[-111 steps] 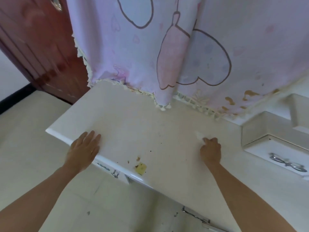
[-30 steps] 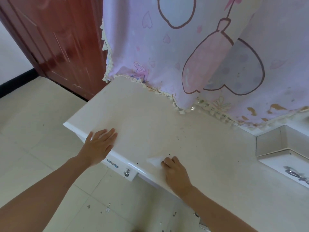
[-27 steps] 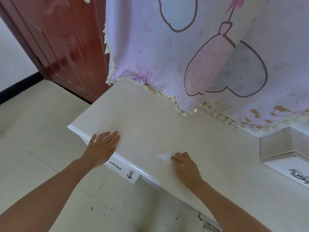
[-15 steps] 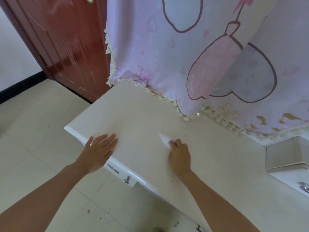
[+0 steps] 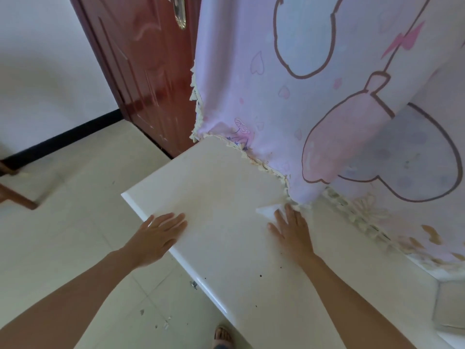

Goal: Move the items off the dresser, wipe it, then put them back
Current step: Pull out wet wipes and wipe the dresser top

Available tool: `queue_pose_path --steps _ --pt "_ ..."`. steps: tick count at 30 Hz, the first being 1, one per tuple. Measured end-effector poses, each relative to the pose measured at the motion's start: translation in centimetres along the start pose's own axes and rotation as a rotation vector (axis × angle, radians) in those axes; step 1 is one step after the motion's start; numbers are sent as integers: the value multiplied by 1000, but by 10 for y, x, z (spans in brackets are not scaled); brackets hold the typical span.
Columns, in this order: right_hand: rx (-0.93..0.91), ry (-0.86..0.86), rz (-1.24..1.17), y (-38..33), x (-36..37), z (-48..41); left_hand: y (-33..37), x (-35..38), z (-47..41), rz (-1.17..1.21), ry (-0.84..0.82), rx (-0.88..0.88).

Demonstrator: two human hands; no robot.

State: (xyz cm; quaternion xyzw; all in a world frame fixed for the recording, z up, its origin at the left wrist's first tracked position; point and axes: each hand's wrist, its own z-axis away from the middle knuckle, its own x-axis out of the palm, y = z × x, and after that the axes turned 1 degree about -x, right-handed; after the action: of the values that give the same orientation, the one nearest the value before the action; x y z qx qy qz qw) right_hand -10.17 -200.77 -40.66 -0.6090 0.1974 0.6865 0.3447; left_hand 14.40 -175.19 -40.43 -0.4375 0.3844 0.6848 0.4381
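The tiled floor [image 5: 63,235] fills the lower left of your view, and the pink-and-lilac printed cloth [image 5: 289,109] hangs across the upper right, its fringed hem lying along the back edge of the desk [image 5: 214,185]. The desk is a cream, glossy top that runs from the centre toward the lower right. No loose items stand on the part of it that you can see. A red-brown door [image 5: 146,71] stands behind the desk's far left corner, beside the cloth. Your left hand [image 5: 157,234] lies flat on the desk at its front edge, near the left corner. Its grip is apart, fingers straight and holding nothing. Your right hand [image 5: 292,230] lies flat at the back of the desk, just beside the fringe. Its grip is also apart, and the straight fingers press on the wipe [image 5: 266,212]. The wipe is a small white piece that shows to the left of those fingertips, flat on the desk surface. A small raised drawer unit [image 5: 450,308] sits at the right edge of the view. A sandalled foot [image 5: 222,335] shows on the floor below the desk edge. The door handle [image 5: 180,15] is at the top of the view. A few dark specks [image 5: 260,275] lie on the desk near your right forearm.
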Motion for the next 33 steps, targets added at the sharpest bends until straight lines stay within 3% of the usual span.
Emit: queue_pose_path --steps 2,9,15,18,23,27,30,33 --pt "12 -116 -39 -16 -4 -8 1 -1 0 -52 -21 -39" --pt "-384 -102 42 -48 43 110 0 4 -3 -75 82 3" --pt "-521 40 149 -18 60 167 7 4 -7 -30 119 -31" --pt "-450 12 166 -21 60 183 13 1 -7 -26 -11 -117" --pt "-288 -11 215 -17 65 234 38 1 -6 -175 -21 -212" --pt "-120 -38 246 3 66 280 45 5 -6 -147 -47 -253" --pt "148 -4 158 29 62 299 46 3 -8 -90 -87 -246" --pt "433 -167 32 84 62 305 44 -1 -7 -89 -126 -231"
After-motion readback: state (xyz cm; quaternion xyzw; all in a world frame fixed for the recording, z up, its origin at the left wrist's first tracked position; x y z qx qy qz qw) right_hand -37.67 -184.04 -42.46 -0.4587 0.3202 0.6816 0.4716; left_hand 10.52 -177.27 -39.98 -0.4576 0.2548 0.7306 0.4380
